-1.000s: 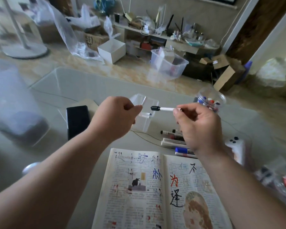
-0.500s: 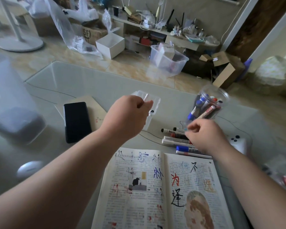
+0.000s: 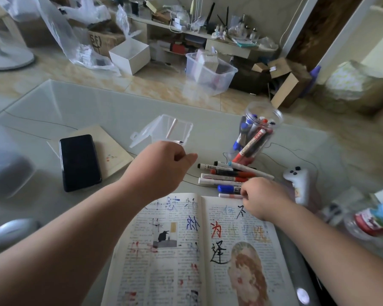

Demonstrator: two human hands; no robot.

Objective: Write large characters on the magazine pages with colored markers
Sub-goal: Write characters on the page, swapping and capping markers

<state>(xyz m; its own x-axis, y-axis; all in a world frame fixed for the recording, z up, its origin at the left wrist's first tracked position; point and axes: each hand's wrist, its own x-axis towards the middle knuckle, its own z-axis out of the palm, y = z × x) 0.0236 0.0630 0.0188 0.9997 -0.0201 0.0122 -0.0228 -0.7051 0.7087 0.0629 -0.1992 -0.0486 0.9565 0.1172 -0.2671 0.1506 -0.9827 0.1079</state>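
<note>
Item: magazine (image 3: 168, 272), open flat to 2 pages at the near edge of the glass table (image 3: 119, 111), directly below both hands. The paper is judged thin, soft and light, apt to lift at the gutter and let ink bleed. It is best pinned with a flat palm on an outer margin. Hand-drawn writing legible on the right page: black 不, red 为, black 逢 (the blue and orange characters are too smeared to read). The printed text is too small to read. Item: loose markers (image 3: 228, 173), roughly 7, lying side by side just beyond the magazine's top edge. They are judged light, stiff, smooth-barrelled and prone to rolling on glass; take hold at mid-barrel and pull the cap straight off. Barrel labels present, unreadable. Item: jar (image 3: 260, 120), clear plastic, apparently tilted, holding more markers in red, blue and black; 1 barrel label visible, unreadable. Right hand (image 3: 263, 200): fingers curled, knuckles up, meeting the ends of the blue-capped marker (image 3: 227, 188) and the pale marker (image 3: 230, 195); whether either is grasped cannot be told. Left hand (image 3: 161, 166): raised over the table, clenched, thumb against forefinger; anything pinched inside is hidden. Also present: phone (image 3: 80, 162), clear box (image 3: 179, 129).
</note>
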